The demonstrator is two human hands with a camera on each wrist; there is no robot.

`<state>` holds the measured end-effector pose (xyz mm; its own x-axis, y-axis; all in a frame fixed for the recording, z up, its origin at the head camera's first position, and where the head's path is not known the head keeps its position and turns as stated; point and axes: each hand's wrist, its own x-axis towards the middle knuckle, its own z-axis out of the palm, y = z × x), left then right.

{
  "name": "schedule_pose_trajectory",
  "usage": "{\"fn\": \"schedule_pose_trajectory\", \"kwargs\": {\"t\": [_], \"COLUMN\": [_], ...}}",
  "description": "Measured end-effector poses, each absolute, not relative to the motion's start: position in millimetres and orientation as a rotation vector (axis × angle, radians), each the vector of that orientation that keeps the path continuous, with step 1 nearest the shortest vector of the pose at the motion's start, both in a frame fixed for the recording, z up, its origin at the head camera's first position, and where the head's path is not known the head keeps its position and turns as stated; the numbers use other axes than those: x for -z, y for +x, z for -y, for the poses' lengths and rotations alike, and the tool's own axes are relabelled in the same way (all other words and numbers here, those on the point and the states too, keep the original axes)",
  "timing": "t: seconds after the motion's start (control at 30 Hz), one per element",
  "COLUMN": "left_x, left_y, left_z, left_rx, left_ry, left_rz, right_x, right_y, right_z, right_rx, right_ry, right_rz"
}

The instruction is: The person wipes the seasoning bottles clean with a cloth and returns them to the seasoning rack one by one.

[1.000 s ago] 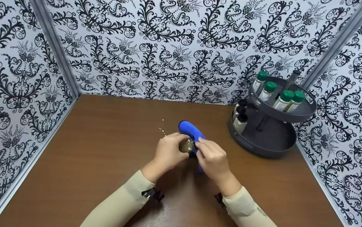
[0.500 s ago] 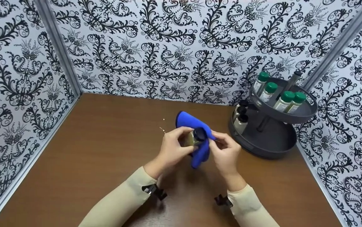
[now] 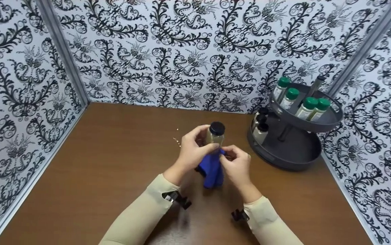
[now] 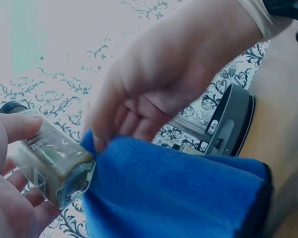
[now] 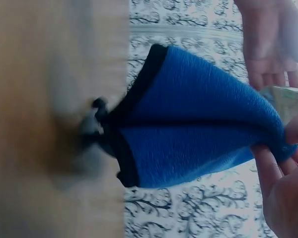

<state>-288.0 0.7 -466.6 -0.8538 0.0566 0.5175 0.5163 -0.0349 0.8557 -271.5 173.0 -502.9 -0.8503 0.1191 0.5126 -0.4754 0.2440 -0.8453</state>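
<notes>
My left hand (image 3: 192, 149) grips a clear spice jar (image 3: 215, 137) with a black lid, lid upward in the head view. In the left wrist view the jar (image 4: 57, 158) is see-through, with greenish-brown contents and a printed label. My right hand (image 3: 238, 166) pinches a blue cloth (image 3: 213, 170) by one part, just below and right of the jar. The cloth hangs down in folds; its dark edging shows in the right wrist view, where the cloth (image 5: 198, 114) lies close by the jar's base. Whether cloth and jar touch, I cannot tell.
A dark two-tier round rack (image 3: 294, 160) stands at the right. Several green-capped jars (image 3: 306, 108) are on its upper tier, and black-capped jars (image 3: 260, 132) on the lower. Small pale crumbs (image 3: 177, 141) lie on the brown table (image 3: 127, 146). Patterned walls (image 3: 181, 51) enclose it.
The jar has turned from lying sideways to lid-up and risen a little. The cloth, earlier spread behind and around the jar, now hangs below it from my right hand.
</notes>
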Motion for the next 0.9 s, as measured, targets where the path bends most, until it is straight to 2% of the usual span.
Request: {"fn": "schedule_pose_trajectory", "kwargs": {"t": [0.2,0.57,0.9], "left_x": [472.1,489.1,478.9], "left_y": [-284.0,-290.8,-284.9], "left_z": [2.5,12.3,18.1], "left_rx": [2.005,2.044,2.045], "left_ry": [-0.618,-0.641,-0.614], "left_rz": [1.927,2.068,2.000], "right_x": [503.5,469.8,493.7], "right_y": [-268.2,-254.4,-261.5], "right_z": [-171.2,-173.5,-163.4], "right_rx": [-1.641,-1.607,-1.594], "right_ry": [0.297,0.407,0.367], "right_rz": [2.014,1.793,2.038]}}
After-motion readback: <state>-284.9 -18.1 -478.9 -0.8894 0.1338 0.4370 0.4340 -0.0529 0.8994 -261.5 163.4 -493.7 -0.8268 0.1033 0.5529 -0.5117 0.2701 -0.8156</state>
